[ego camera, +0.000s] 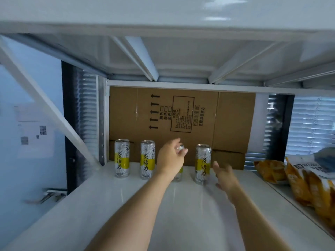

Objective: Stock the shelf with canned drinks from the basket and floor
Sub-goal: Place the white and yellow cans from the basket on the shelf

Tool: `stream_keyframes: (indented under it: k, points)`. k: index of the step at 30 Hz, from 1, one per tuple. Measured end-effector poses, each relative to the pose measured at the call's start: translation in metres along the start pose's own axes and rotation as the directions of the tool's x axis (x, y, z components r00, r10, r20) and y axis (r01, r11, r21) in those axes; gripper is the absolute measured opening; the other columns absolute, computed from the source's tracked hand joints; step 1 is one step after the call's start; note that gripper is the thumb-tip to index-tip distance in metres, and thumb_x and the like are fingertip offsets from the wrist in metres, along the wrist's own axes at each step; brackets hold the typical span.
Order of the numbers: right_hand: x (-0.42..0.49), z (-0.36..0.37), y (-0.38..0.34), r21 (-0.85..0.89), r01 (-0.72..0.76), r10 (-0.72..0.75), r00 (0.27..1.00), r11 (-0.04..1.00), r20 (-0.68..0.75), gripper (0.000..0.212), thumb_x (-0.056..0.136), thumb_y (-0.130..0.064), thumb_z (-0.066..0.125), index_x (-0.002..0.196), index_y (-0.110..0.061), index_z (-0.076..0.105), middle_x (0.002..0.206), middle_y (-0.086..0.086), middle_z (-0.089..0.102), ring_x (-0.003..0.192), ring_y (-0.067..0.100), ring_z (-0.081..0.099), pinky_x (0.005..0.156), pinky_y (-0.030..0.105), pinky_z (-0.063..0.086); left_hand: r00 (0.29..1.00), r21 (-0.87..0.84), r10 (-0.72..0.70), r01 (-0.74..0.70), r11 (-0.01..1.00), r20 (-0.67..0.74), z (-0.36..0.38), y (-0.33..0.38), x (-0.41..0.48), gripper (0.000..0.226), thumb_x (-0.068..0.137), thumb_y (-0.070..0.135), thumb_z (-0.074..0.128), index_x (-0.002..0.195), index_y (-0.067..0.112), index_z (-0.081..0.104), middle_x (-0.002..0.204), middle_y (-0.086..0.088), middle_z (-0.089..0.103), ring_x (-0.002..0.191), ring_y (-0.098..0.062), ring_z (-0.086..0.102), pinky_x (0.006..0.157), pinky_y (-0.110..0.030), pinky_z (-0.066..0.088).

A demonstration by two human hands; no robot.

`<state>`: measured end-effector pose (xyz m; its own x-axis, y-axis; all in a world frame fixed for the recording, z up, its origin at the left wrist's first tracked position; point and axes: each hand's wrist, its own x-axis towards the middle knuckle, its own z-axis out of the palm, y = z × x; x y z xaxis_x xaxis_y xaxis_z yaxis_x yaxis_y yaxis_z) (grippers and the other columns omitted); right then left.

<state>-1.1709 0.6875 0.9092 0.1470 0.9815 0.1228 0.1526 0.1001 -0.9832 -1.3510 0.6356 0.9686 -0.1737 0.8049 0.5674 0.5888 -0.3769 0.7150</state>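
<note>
1. Your left hand (pixel 170 158) curls over the top of the third can (pixel 176 178), which stands upright in a row of four along the back edge of the white shelf (pixel 181 214).
2. Your right hand (pixel 225 176) is spread wide and holds nothing, just beside the fourth can (pixel 203 163).
3. These tall, slim cans likely feel rigid, smooth and tippy, so grip around the mid-body rather than the rim.
4. Flat cardboard (pixel 181 115) backs the row, and snack bags (pixel 299 182) lie at the right edge.

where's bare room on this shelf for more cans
Bare: back row between rightmost can and snack bags, and the shelf front before the row. Crowded: back left, cans along the cardboard, left hand gripping the third can.
</note>
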Motion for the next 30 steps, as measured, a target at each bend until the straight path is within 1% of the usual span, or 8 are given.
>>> stream_keyframes:
  k: [3, 5, 9, 11, 13, 17, 23, 30]
  points:
    - [-0.035, 0.0, -0.014, -0.085, 0.108, -0.117, 0.988, 0.99, -0.098, 0.065, 0.096, -0.053, 0.046, 0.144, -0.012, 0.033, 0.142, 0.012, 0.048, 0.126, 0.031, 0.05, 0.105, 0.053, 0.042, 0.993, -0.179, -0.08, 0.064, 0.982, -0.083, -0.023, -0.002, -0.034, 0.044, 0.09, 0.028, 0.067, 0.132, 0.017, 0.057, 0.117, 0.003, 0.067, 0.096, -0.007, 0.063, 0.089, -0.027, 0.051]
    - [-0.063, 0.005, -0.019, -0.117, 0.145, -0.158, 0.982, 0.982, -0.108, 0.052, 0.097, -0.05, 0.045, 0.134, -0.013, 0.044, 0.131, 0.011, 0.057, 0.118, 0.029, 0.056, 0.101, 0.052, 0.046, 0.988, -0.3, -0.139, 0.114, 0.947, -0.063, -0.036, -0.002, -0.054, 0.042, 0.089, 0.028, 0.068, 0.128, 0.015, 0.059, 0.111, 0.0, 0.068, 0.091, -0.008, 0.064, 0.088, -0.029, 0.053]
    - [-0.129, 0.025, -0.029, -0.043, 0.14, -0.144, 0.985, 0.989, -0.097, 0.034, 0.102, -0.041, 0.041, 0.115, -0.014, 0.056, 0.097, 0.008, 0.066, 0.095, 0.024, 0.063, 0.084, 0.044, 0.052, 0.972, -0.456, -0.234, 0.207, 0.866, -0.002, -0.062, -0.008, -0.091, 0.034, 0.091, 0.021, 0.065, 0.122, 0.009, 0.063, 0.104, -0.005, 0.07, 0.097, -0.022, 0.068, 0.094, -0.043, 0.053]
    - [-0.162, 0.04, -0.03, 0.007, 0.138, -0.136, 0.985, 0.99, -0.11, 0.032, 0.103, -0.037, 0.04, 0.107, -0.012, 0.059, 0.085, 0.006, 0.065, 0.081, 0.021, 0.061, 0.073, 0.039, 0.052, 0.961, -0.508, -0.275, 0.255, 0.823, 0.037, -0.077, -0.014, -0.109, 0.03, 0.092, 0.019, 0.062, 0.12, 0.009, 0.064, 0.098, -0.002, 0.068, 0.097, -0.022, 0.067, 0.091, -0.041, 0.055]
    - [-0.19, 0.056, -0.031, 0.051, 0.147, -0.14, 0.983, 0.988, -0.117, 0.031, 0.103, -0.033, 0.041, 0.103, -0.009, 0.061, 0.08, 0.008, 0.064, 0.07, 0.02, 0.058, 0.06, 0.032, 0.048, 0.956, -0.543, -0.288, 0.273, 0.794, 0.058, -0.092, -0.02, -0.124, 0.025, 0.094, 0.017, 0.058, 0.116, 0.008, 0.065, 0.09, 0.003, 0.067, 0.09, -0.02, 0.067, 0.082, -0.035, 0.056]
    - [-0.246, 0.088, -0.033, 0.083, 0.125, -0.112, 0.984, 0.989, -0.139, 0.034, 0.103, -0.034, 0.038, 0.104, -0.008, 0.06, 0.078, 0.007, 0.064, 0.066, 0.018, 0.057, 0.055, 0.029, 0.045, 0.953, -0.563, -0.289, 0.291, 0.773, 0.097, -0.125, -0.027, -0.154, 0.017, 0.096, 0.019, 0.055, 0.105, 0.009, 0.066, 0.087, -0.001, 0.068, 0.083, -0.02, 0.066, 0.076, -0.033, 0.055]
    - [-0.31, 0.113, -0.037, 0.021, 0.121, -0.114, 0.971, 0.992, -0.208, 0.033, 0.104, -0.035, 0.036, 0.105, -0.013, 0.06, 0.086, 0.002, 0.065, 0.074, 0.014, 0.057, 0.069, 0.029, 0.045, 0.971, -0.473, -0.211, 0.238, 0.848, 0.11, -0.159, -0.03, -0.199, 0.017, 0.096, 0.029, 0.054, 0.083, 0.025, 0.064, 0.09, 0.001, 0.071, 0.088, -0.018, 0.068, 0.086, -0.04, 0.057]
    - [-0.391, 0.127, -0.031, 0.053, 0.106, -0.098, 0.986, 0.993, -0.137, 0.032, 0.104, -0.034, 0.036, 0.11, -0.013, 0.06, 0.088, 0.004, 0.065, 0.077, 0.015, 0.057, 0.068, 0.029, 0.045, 0.963, -0.493, -0.258, 0.26, 0.83, 0.075, -0.202, -0.027, -0.27, 0.018, 0.095, 0.028, 0.054, 0.08, 0.025, 0.064, 0.09, 0.0, 0.072, 0.087, -0.02, 0.069, 0.087, -0.045, 0.056]
